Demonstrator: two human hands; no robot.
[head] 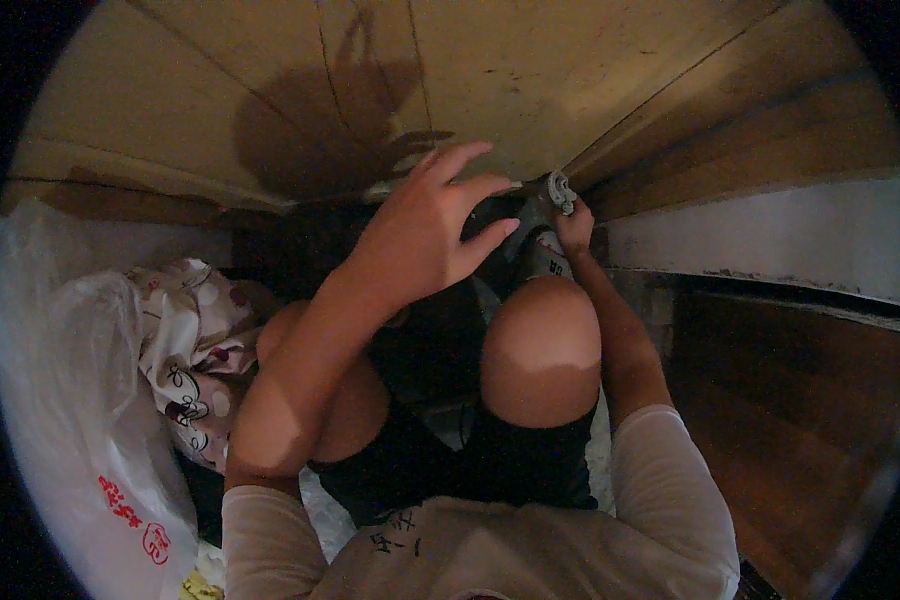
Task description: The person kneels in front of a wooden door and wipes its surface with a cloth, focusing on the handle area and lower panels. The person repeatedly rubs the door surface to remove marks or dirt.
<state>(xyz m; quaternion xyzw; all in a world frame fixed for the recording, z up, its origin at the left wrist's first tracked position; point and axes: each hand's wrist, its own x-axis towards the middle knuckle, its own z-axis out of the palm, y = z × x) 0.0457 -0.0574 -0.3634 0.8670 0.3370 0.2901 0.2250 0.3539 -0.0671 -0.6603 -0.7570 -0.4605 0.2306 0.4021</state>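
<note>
My left hand (pixel 454 217) hovers at the middle of the view, its fingers apart and slightly bent, with nothing seen between them. It is in front of a yellowish wooden panel (pixel 532 97). Further down, past my bent right knee, my right hand (pixel 576 227) grips a crumpled whitish cloth (pixel 561 193). That cloth is near the low corner where the wooden panel meets the side wall. Part of my right hand's grip is too dim to make out. A light sock (pixel 553 259) with dark lettering shows just below it.
On the left stands a translucent plastic bag (pixel 82 360) with red writing, beside a patterned fabric bundle (pixel 195 360). To the right run a whitish board (pixel 765 221) and a dark brown wooden surface (pixel 787 375). Both knees are close between the arms. Shadows fall across the panel.
</note>
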